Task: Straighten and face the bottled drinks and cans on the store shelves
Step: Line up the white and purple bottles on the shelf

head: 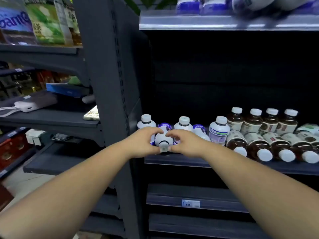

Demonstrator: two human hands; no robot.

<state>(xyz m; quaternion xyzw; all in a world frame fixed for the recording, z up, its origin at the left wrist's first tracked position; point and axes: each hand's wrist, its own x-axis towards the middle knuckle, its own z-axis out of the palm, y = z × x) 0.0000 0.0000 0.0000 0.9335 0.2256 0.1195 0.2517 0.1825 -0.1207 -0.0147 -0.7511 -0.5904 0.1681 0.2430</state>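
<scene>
both hands meet on a white bottle [163, 140] lying on its side at the front of the dark shelf [172, 161], cap toward the camera. the left hand [144, 142] curls round its 9 o'clock flank and the right hand [185, 144] round its 3 o'clock flank, thumbs beside the cap. upright white bottles [183, 126] stand at its 12 o'clock; brown drink bottles [259, 147], some upright, some lying, sit toward 3 o'clock

I am standing in a shop, facing dark metal shelving [110, 83] that is carrying rows of bottled drinks [269, 124], a price tag [190, 203] on one shelf edge and packaged goods [46, 23] alongside.
</scene>
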